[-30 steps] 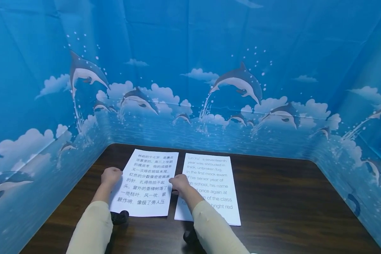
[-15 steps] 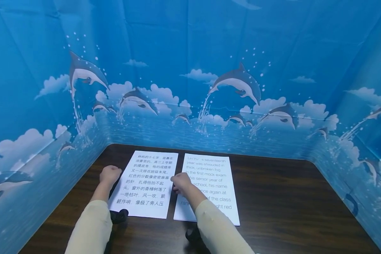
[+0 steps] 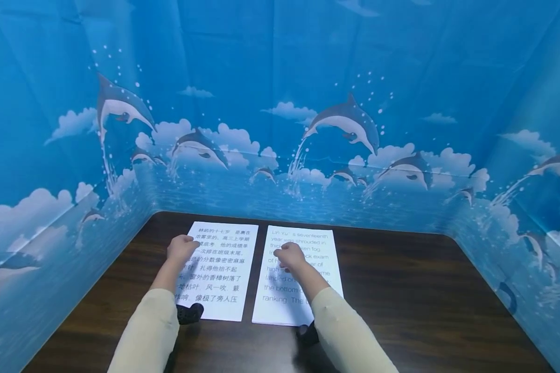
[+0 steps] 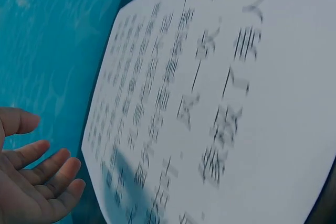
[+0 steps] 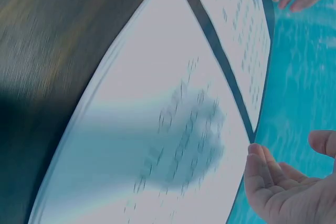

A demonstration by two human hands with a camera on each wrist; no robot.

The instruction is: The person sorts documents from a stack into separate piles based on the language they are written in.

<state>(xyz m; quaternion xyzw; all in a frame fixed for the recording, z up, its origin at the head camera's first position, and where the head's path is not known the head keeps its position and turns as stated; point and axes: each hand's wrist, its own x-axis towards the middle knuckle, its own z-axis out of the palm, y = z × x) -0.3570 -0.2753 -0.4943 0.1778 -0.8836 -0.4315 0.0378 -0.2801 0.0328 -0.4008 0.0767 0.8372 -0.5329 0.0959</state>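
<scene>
Two stacks of white printed paper lie side by side on a dark wooden table. My left hand (image 3: 183,248) hovers over the left edge of the sheet with Chinese text (image 3: 214,290), casting a shadow on it. In the left wrist view, that hand's fingers (image 4: 64,171) are loosely bent and hold nothing. Over the English-text paper stack (image 3: 273,308) is my right hand (image 3: 291,256), hiding some of the print. The right wrist view shows its thumb apart from loosely bent fingers (image 5: 262,174), with nothing between them.
A blue curtain (image 3: 242,67) printed with dolphins and clouds surrounds the table's back and sides. Bare dark wood (image 3: 410,290) stretches to the right of the papers. A black wrist-worn device (image 3: 190,313) shows below the left sleeve.
Both hands were at the two sides of the Chinese-text sheet. The left has shifted right and slightly up; the right has moved right and up over the English text. The view turned slightly right.
</scene>
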